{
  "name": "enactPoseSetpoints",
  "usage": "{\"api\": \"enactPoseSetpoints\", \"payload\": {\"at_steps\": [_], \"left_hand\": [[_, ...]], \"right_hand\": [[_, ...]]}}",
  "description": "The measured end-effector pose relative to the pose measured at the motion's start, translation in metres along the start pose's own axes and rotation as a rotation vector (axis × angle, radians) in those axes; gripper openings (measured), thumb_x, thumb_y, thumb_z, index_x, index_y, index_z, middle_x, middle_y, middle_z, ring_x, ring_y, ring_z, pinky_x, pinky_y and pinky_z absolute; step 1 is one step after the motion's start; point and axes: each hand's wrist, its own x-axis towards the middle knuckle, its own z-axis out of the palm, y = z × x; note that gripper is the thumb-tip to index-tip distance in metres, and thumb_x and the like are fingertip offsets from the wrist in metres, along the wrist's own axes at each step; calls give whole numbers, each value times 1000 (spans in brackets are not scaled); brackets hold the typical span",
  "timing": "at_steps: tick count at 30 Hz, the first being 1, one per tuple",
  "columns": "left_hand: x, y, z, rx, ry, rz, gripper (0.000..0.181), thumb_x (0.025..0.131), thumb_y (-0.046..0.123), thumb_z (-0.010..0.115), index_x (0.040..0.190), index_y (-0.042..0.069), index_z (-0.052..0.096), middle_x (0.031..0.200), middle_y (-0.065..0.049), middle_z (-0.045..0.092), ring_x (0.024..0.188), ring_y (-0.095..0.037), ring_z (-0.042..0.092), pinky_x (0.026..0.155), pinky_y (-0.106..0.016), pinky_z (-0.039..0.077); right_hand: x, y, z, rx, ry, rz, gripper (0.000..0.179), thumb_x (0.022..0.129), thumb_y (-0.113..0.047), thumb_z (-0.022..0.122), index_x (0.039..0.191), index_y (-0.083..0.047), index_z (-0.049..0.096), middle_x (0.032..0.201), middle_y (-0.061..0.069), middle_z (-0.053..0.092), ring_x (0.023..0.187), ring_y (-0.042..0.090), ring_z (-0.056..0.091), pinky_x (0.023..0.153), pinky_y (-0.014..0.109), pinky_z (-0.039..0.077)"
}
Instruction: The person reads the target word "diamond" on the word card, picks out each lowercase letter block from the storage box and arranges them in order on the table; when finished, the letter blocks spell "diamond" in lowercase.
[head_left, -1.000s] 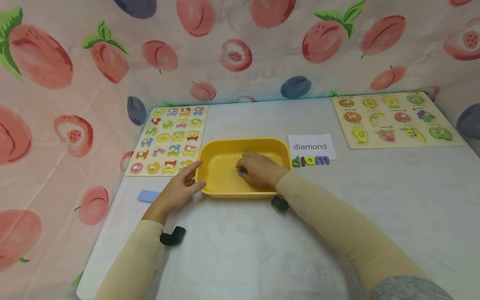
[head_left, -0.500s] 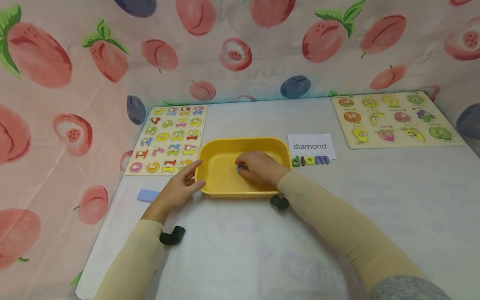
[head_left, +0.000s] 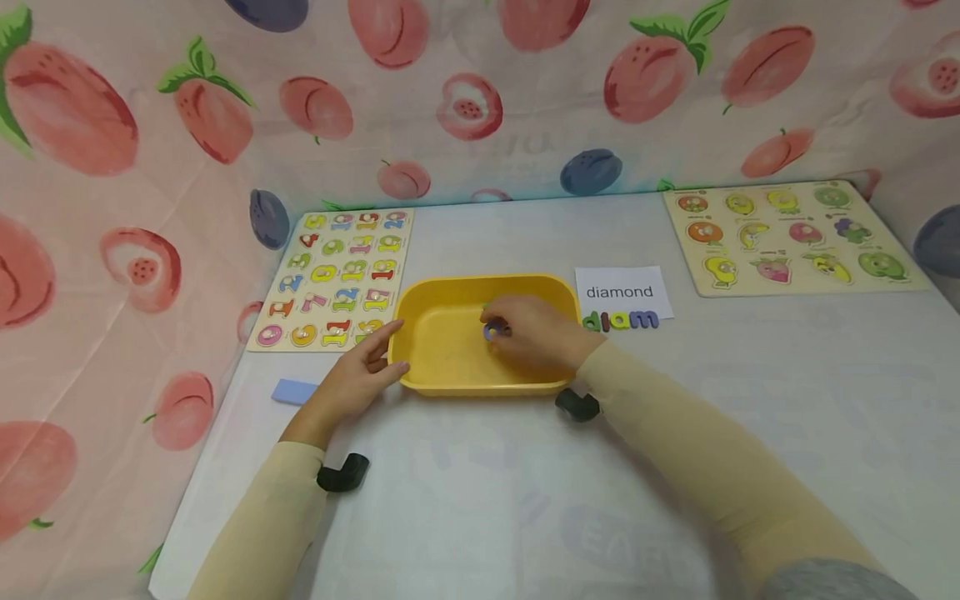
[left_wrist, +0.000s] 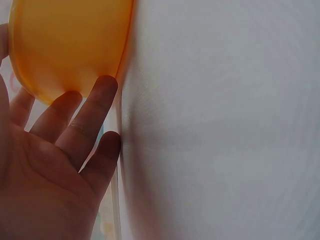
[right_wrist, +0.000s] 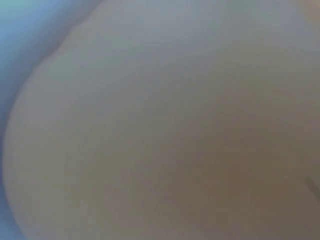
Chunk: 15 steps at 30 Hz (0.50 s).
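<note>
A yellow plastic tray lies on the white table. My left hand holds its left end, with thumb and index fingertip at the rim. In the left wrist view, other fingers lie against the tray's outer wall. Inside the tray, my right hand pinches a small purple ring-shaped letter o. A bit of green shows by its fingers, otherwise hidden. Right of the tray lie the letters d, i, a, m, below a white card printed "diamond". The right wrist view is blurred.
A number puzzle board lies left of the tray, behind my left hand. A fruit puzzle board is at the back right. Near my left wrist lies a blue block. A fruit-print cloth hangs behind the table.
My right hand has shifted slightly right inside the tray, with the purple letter o now showing more clearly at its fingertips. My left hand stays at the tray's left end.
</note>
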Motion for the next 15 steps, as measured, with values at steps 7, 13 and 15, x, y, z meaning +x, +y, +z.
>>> {"api": "enactPoseSetpoints", "payload": {"at_steps": [7, 13, 15], "left_hand": [[-1, 0, -1, 4, 4, -4, 70, 96, 33, 68, 157, 29, 35, 162, -8, 29, 140, -34, 40, 114, -47, 33], [0, -1, 0, 7, 4, 5, 70, 96, 33, 68, 157, 29, 35, 162, -9, 30, 141, -34, 40, 115, -48, 32], [0, -1, 0, 10, 5, 7, 70, 96, 34, 68, 157, 28, 35, 161, -9, 30, 141, -34, 40, 115, -48, 32]], "right_hand": [[-14, 5, -19, -16, 39, -26, 34, 94, -16, 70, 123, 1, 67, 115, 8, 68, 105, 23, 62, 102, 38, 48], [-33, 17, -37, -37, 110, -27, 30, 95, -16, 69, 120, 0, 68, 112, 9, 67, 105, 25, 62, 99, 40, 51], [-40, 23, -44, -30, 122, -4, 31, 95, -17, 70, 120, 0, 67, 111, 10, 66, 105, 26, 61, 98, 42, 51]]}}
